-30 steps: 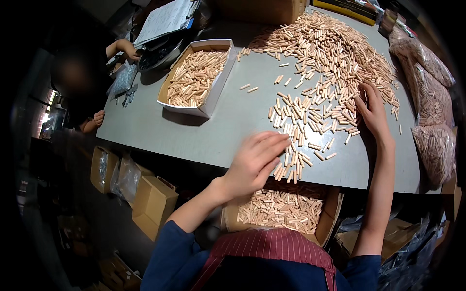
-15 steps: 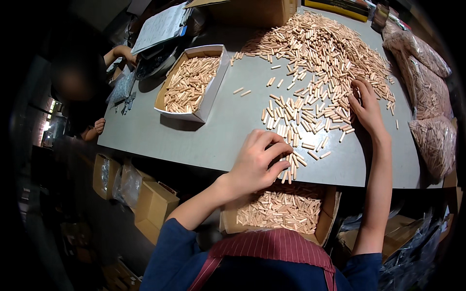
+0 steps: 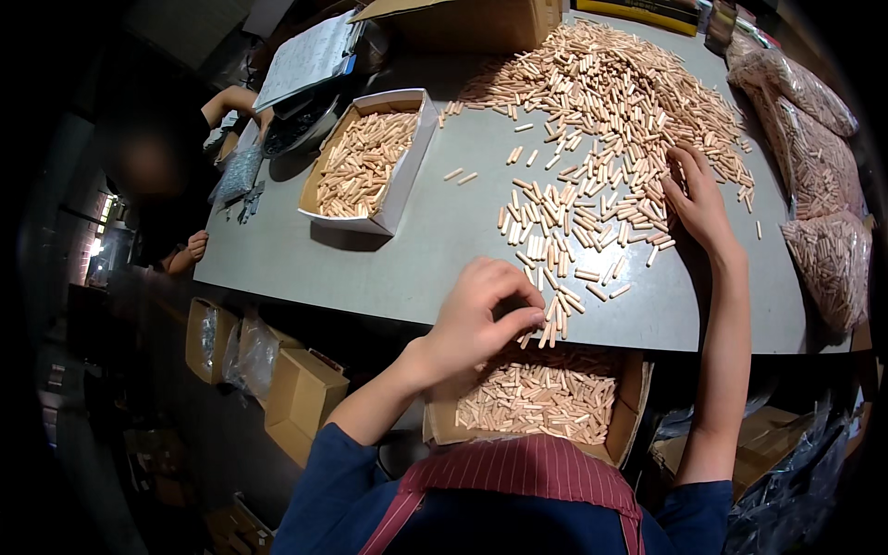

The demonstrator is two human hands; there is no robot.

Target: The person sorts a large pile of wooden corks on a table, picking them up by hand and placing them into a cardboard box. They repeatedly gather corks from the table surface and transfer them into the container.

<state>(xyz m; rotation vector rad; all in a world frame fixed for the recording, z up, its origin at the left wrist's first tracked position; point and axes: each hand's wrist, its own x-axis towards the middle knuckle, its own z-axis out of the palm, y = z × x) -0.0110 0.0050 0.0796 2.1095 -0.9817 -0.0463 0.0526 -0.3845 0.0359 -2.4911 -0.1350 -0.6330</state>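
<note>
at five o'clock, below table [image 3: 435, 250] edge, open carton [image 3: 635, 407] of wooden dowels [image 3: 541, 398]. eleven o'clock, white-sided box [image 3: 407, 176], dowels too. two o'clock, clear bags [image 3: 819, 176] of dowels. more piled loose at one; right hand [image 3: 698, 203] there, thumb and fingers apart. left hand [image 3: 479, 313] near table edge, fingers curled; can't tell if pinching any.

Dowels [image 3: 638, 120] on table [image 3: 416, 268], right of box [image 3: 407, 176]
</note>
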